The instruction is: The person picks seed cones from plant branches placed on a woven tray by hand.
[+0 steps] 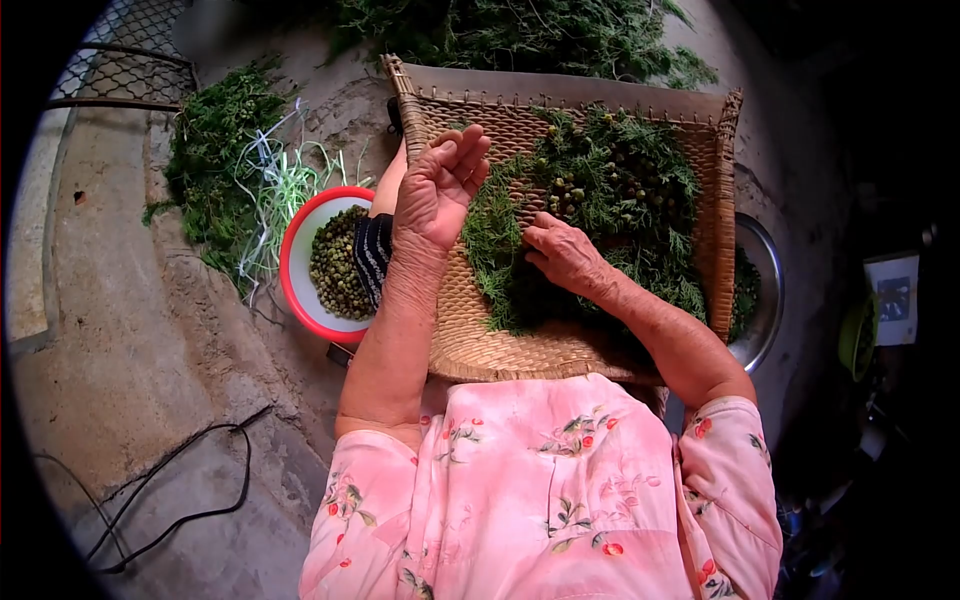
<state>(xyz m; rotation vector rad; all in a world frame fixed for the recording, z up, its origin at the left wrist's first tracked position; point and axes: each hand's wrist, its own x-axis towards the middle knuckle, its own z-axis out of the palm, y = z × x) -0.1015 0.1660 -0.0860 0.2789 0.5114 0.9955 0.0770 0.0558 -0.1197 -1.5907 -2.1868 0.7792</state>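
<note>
A woven wicker tray point(455, 330) lies in front of my body, with feathery green conifer sprigs point(620, 165) spread over it. Small round green-brown cones point(570, 195) show among the sprigs. My left hand point(442, 190) is raised over the tray's left side, palm turned up and fingers loosely bent, with nothing visible in it. Low over the sprigs, my right hand point(568, 255) has its fingers bent and drawn together at the foliage. What its fingertips hold, if anything, is hidden.
A red-rimmed white basin point(290, 265) of small cones stands left of the tray. Beyond it lie pale plastic strings point(265, 190) and cut greenery point(215, 150). A metal basin point(775, 290) sits at right. More branches point(500, 35) lie behind; a black cable point(215, 510) crosses the floor.
</note>
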